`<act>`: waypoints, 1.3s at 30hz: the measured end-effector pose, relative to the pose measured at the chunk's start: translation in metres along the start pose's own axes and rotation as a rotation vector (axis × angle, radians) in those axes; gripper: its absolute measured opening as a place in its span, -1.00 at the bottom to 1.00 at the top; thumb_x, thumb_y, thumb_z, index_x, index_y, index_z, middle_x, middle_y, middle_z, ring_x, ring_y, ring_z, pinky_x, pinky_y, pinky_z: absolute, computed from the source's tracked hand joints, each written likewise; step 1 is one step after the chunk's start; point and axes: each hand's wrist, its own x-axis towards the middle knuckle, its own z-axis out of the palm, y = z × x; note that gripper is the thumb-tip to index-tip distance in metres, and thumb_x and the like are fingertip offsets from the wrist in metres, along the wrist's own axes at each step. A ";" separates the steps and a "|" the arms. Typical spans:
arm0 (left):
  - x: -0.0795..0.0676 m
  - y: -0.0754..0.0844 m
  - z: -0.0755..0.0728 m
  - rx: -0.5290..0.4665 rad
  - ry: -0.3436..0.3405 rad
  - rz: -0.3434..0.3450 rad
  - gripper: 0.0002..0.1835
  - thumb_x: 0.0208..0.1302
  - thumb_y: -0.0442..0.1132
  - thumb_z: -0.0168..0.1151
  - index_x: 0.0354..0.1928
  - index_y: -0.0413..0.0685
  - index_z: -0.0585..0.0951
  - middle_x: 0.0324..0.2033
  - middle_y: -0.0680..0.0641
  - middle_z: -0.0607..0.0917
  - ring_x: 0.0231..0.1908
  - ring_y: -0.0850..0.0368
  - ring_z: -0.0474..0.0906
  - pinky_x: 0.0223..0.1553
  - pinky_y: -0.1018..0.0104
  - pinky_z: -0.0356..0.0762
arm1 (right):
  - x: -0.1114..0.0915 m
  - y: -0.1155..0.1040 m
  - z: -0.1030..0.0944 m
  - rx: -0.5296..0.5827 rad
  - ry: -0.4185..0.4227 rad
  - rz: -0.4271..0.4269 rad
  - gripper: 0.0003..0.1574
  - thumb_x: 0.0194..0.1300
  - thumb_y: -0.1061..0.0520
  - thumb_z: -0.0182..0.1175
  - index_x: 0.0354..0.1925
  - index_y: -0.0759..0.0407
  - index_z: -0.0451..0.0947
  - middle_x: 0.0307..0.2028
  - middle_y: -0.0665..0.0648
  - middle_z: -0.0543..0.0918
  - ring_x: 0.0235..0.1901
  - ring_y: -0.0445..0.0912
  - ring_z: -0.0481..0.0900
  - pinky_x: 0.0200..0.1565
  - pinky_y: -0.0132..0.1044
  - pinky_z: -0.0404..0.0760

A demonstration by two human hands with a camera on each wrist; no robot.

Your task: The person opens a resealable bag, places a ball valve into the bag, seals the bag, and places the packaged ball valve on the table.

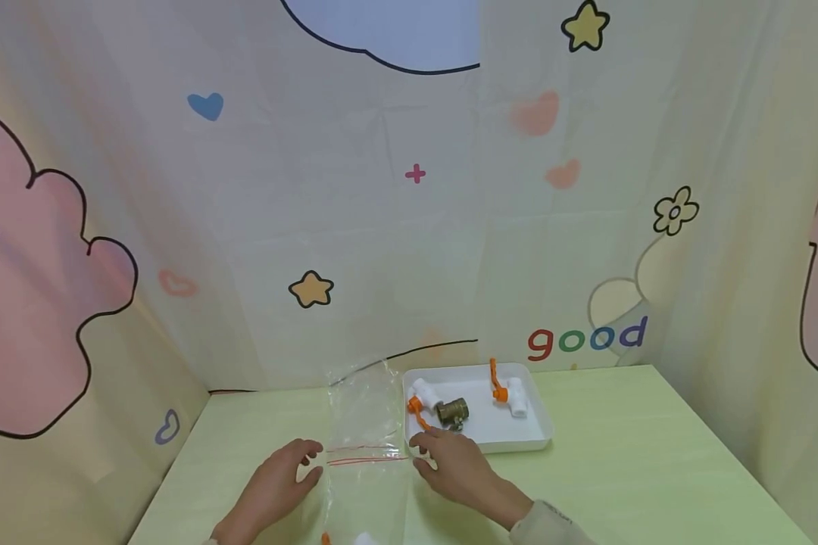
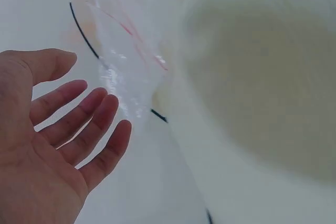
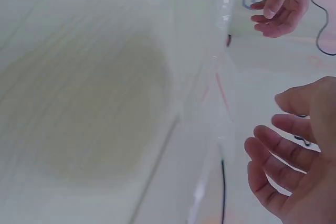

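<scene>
Curtain (image 1: pixel 382 227) behind table (image 1: pixel 620 454); front edge out of frame, side room widest right of tray (image 1: pixel 484 437). Zip bag (image 1: pixel 364 412), see-through, sits between the hands, top end near the curtain, lower end cut off; outline faint. Tray at back, just right of bag; right hand (image 1: pixel 466 469) hides its near-left corner. Right fingers loosely bent, thumb apart, holding nothing, just beside bag. Left hand (image 1: pixel 279 484) likewise, gap to bag's left edge. In tray: white valve (image 1: pixel 426 393) left, brass valve (image 1: pixel 454 412) beside it, second white valve (image 1: pixel 516 397) right. Orange bit (image 1: pixel 325 538) and white bit (image 1: pixel 364 539) cropped at bottom; can't tell if bagged.
</scene>
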 end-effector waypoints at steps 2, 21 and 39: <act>-0.002 0.009 -0.003 0.040 0.041 0.023 -0.66 0.24 -0.17 0.33 0.06 0.02 0.61 -0.04 0.03 0.67 -0.06 0.10 0.62 -0.14 0.18 0.58 | -0.004 -0.002 -0.010 -0.039 0.042 -0.023 -0.65 0.24 0.01 0.31 0.00 -0.01 0.61 -0.18 -0.05 0.69 -0.22 -0.17 0.65 -0.29 -0.26 0.60; -0.005 0.083 -0.013 0.186 0.063 0.322 -0.18 0.24 0.21 0.25 0.49 0.28 0.20 0.52 0.01 0.17 0.47 -0.14 0.14 0.36 -0.19 0.23 | -0.040 -0.004 -0.062 -0.157 0.093 -0.074 -0.19 0.33 -0.44 0.03 0.46 -0.33 0.18 0.47 0.00 0.25 0.44 0.07 0.24 0.30 0.37 0.20; 0.058 0.078 0.009 0.150 -0.061 0.261 -0.17 0.18 0.10 0.35 0.46 0.12 0.27 0.45 -0.11 0.29 0.38 -0.17 0.28 0.18 -0.17 0.46 | -0.067 0.011 -0.081 -0.238 0.113 -0.051 -0.12 0.26 -0.44 0.12 0.46 -0.30 0.20 0.52 -0.03 0.15 0.48 0.13 0.13 0.32 0.32 0.13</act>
